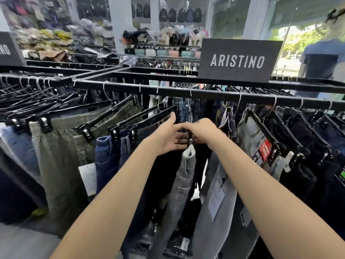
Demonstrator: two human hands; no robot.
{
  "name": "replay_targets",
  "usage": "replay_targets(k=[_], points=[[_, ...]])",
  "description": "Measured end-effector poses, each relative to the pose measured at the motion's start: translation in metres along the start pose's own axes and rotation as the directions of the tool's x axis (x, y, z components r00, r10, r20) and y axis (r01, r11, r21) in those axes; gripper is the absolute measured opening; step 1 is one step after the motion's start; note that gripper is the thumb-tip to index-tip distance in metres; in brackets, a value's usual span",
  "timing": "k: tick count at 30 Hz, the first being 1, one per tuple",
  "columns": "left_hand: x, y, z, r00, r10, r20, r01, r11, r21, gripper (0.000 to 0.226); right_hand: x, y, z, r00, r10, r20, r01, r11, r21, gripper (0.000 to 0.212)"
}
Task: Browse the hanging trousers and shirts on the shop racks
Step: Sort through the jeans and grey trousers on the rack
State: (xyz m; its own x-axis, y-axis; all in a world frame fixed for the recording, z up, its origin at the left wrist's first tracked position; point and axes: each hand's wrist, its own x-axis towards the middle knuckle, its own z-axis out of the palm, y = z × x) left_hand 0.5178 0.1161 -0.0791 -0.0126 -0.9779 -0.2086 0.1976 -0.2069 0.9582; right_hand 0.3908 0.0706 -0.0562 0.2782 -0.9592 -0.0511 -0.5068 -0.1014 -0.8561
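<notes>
We stand at a black rack rail (pixel 205 94) crowded with hanging trousers. Our left hand (pixel 170 136), fingers straight, presses the pairs aside at the rail's middle. Our right hand (pixel 202 130) curls round the black clip hanger (pixel 190 140) of grey jeans (pixel 183 176). If we tug hard, we judge the clip could let the jeans drop.
</notes>
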Motion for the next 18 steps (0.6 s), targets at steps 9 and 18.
replay_targets(k=[9, 18], points=[[-0.012, -0.045, -0.039, 0.993, 0.077, -0.093, -0.096, 0.97, -0.222, 0.069, 0.004, 0.008, -0.027, 0.998, 0.053, -0.04, -0.048, 0.992, 0.114, 0.019], [-0.012, -0.06, -0.028, 0.976, 0.087, -0.198, -0.133, 0.963, -0.233, 0.06, 0.014, 0.012, -0.028, 0.993, 0.117, -0.015, -0.106, 0.94, 0.325, 0.01]])
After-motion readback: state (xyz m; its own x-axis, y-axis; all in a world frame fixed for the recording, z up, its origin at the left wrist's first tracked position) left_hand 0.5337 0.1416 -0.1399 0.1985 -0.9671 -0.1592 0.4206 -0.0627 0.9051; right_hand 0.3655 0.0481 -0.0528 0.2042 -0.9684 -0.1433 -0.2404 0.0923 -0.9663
